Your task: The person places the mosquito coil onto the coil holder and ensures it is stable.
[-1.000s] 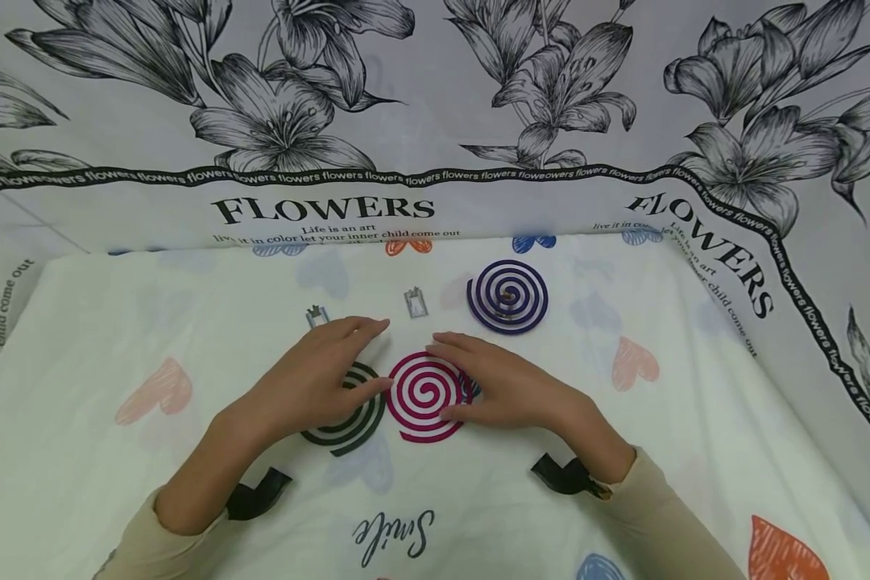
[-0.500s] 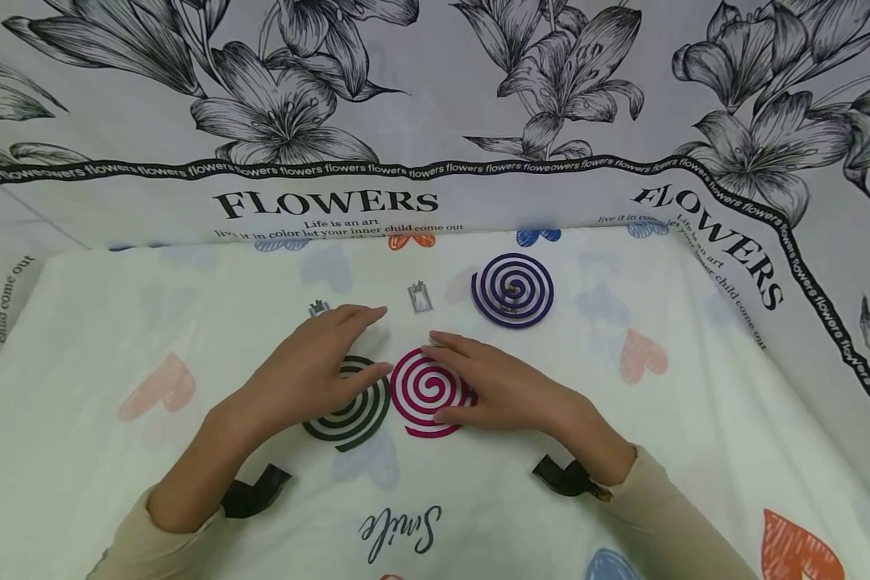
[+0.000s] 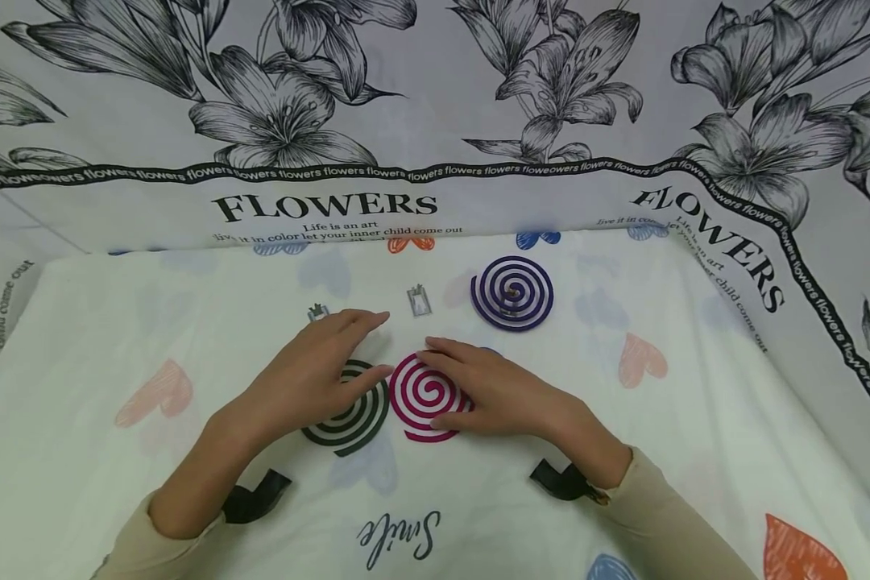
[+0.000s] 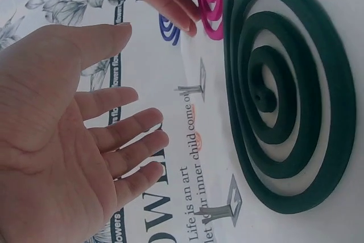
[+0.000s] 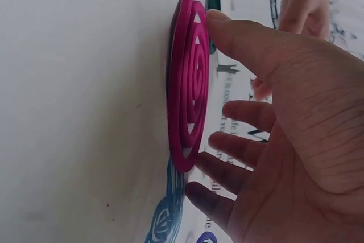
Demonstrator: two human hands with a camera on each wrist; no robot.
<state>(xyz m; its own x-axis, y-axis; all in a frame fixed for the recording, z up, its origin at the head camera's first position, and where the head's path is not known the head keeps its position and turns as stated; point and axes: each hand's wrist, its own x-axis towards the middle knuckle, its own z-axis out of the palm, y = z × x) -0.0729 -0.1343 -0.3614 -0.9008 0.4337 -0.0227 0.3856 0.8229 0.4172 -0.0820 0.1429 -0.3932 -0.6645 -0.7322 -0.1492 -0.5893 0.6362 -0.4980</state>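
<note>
My left hand is held over the green mosquito coil, covering part of it in the head view. Its fingers are extended and hold nothing; in the left wrist view the palm faces the green coil across a gap. A pink mosquito coil lies flat, edge to edge with the green one. My right hand hovers at its right side with spread fingers, fingertips close over the coil's rim. In the right wrist view the thumb and fingers are near the pink coil, not curled round it.
A purple mosquito coil lies farther back on the right. Two small metal coil stands lie on the cloth: one stand behind the pink coil, another stand partly behind my left hand. The white printed cloth covers the table.
My right hand has shifted slightly left over the pink coil, and the blue print beside that coil is now mostly covered. The left hand stays almost still, and the coils lie unmoved.
</note>
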